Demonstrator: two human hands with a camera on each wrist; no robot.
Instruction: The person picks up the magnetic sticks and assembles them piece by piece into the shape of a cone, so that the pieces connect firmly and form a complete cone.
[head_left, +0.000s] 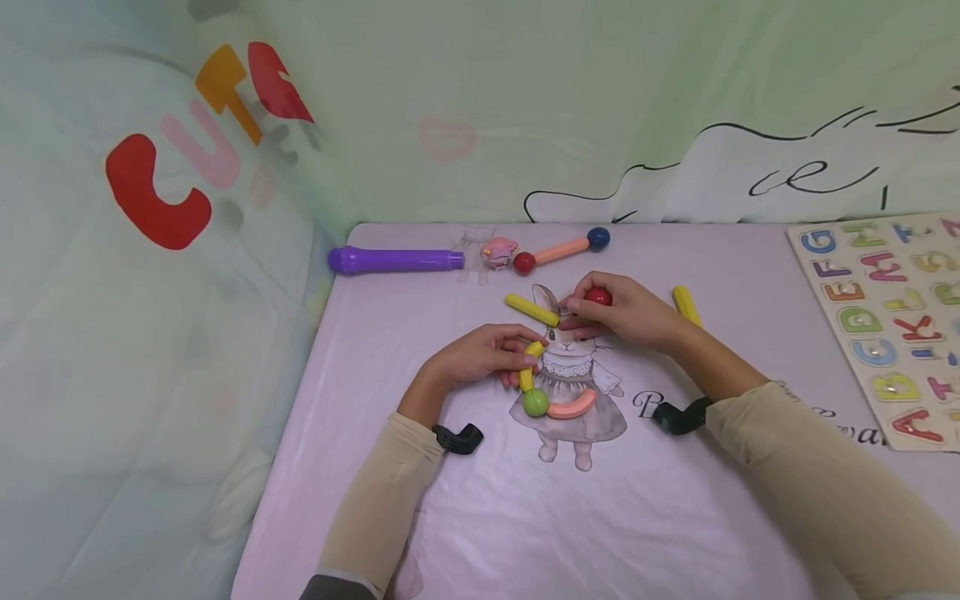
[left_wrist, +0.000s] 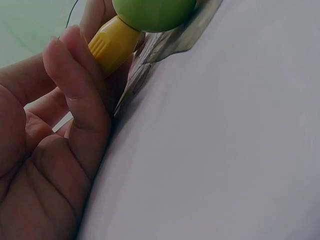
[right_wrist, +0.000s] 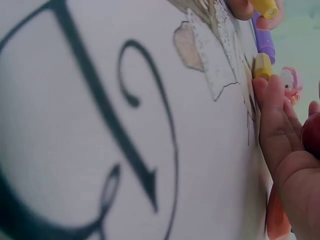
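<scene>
My left hand [head_left: 491, 354] pinches a curved yellow magnetic stick [head_left: 527, 375] between thumb and fingers. Its lower end meets a green ball [head_left: 536, 402], also large at the top of the left wrist view, and a curved pink stick [head_left: 573, 407] joins the ball's other side. Just to the right and farther back, my right hand [head_left: 622, 308] holds a red ball [head_left: 598, 296], partly covered by the fingers. Fingertips of that hand lie close by the near end of a straight yellow stick [head_left: 531, 309]; whether they touch it I cannot tell.
Along the back lie a purple tube [head_left: 401, 261], a small pink toy [head_left: 498, 252] and a pink stick [head_left: 562, 250] with red and blue balls. Another yellow stick [head_left: 686, 305] sits beyond my right forearm. A wooden letter board [head_left: 862, 333] occupies the right side.
</scene>
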